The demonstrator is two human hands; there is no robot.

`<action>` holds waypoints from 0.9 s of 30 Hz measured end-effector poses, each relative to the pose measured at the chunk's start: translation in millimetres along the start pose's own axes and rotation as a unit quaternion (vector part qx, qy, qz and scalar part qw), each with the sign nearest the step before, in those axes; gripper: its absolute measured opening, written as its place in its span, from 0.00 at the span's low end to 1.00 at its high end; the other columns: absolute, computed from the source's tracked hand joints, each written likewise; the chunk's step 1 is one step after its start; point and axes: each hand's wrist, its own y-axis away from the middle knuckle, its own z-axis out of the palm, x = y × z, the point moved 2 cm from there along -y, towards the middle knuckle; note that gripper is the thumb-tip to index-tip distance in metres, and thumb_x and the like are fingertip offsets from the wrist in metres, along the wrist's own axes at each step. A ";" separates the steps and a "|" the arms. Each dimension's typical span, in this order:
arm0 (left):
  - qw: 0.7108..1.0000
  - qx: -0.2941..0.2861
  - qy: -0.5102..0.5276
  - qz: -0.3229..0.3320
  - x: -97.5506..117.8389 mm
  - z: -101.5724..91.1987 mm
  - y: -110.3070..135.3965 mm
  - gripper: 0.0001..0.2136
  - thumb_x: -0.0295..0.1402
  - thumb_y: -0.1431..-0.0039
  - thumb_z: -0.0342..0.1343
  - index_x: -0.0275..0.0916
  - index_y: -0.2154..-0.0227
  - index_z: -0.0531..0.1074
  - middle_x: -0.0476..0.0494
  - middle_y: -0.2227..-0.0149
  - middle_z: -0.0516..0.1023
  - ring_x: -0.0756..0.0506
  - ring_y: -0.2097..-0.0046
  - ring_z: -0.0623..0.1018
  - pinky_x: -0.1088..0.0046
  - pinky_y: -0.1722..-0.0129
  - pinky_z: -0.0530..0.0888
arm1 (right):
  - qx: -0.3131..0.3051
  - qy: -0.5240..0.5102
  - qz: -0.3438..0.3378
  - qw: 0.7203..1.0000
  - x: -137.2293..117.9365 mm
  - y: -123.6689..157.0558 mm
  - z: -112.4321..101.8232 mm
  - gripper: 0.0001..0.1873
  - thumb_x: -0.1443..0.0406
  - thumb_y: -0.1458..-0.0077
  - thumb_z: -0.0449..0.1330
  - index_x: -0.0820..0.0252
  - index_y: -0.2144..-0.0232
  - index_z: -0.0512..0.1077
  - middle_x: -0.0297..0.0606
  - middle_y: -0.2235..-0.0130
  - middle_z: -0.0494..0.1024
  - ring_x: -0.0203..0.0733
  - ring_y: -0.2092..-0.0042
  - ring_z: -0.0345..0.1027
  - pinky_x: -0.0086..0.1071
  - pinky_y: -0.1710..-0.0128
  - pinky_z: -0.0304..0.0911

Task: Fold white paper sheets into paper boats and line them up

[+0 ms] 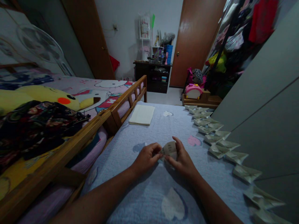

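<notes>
A small piece of folded paper (171, 148) with faint print is held between my two hands, just over the blue bedspread (144, 193). My left hand (149, 155) pinches its left edge between thumb and curled fingers. On the other side my right hand (181, 158) grips it, thumb across the near face and a finger raised behind the right edge. A stack of flat pale paper sheets (142, 114) lies beyond my hands, by the wooden rail. Along the bed's right side runs a row of folded paper boats (224, 148).
A wooden bed rail (109, 115) borders the left, with a yellow plush toy (46, 96) and dark patterned cloth (39, 130) past it. Pale cabinet panels (268, 124) stand on the right. A dark cabinet (151, 76) and a wooden door (193, 43) are at the back.
</notes>
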 end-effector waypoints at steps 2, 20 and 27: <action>1.000 0.008 0.007 0.014 1.3 -0.6 0.4 0.03 0.29 0.43 0.55 0.37 0.70 0.73 0.49 0.70 0.73 0.48 0.66 0.72 0.73 0.63 0.67 | -0.024 -0.085 0.025 0.996 -5.0 -1.9 -2.2 0.26 0.60 0.47 0.61 0.58 0.46 0.67 0.38 0.60 0.77 0.44 0.61 0.73 0.35 0.61 0.68; 0.975 0.064 0.182 -0.111 -7.2 -7.7 -6.3 0.16 0.44 0.50 0.64 0.35 0.78 0.73 0.51 0.79 0.70 0.52 0.76 0.67 0.76 0.73 0.64 | 0.001 -0.268 0.082 0.960 -8.1 -4.1 -6.4 0.16 0.53 0.48 0.66 0.57 0.65 0.71 0.33 0.70 0.76 0.39 0.68 0.70 0.31 0.68 0.65; 0.986 0.000 0.142 -0.091 0.3 -8.6 -11.3 0.13 0.41 0.51 0.64 0.35 0.77 0.75 0.48 0.77 0.73 0.50 0.73 0.70 0.75 0.72 0.65 | -0.013 -0.119 0.047 0.992 -9.7 -4.3 -18.5 0.14 0.54 0.45 0.61 0.60 0.71 0.75 0.35 0.71 0.73 0.39 0.68 0.65 0.30 0.68 0.59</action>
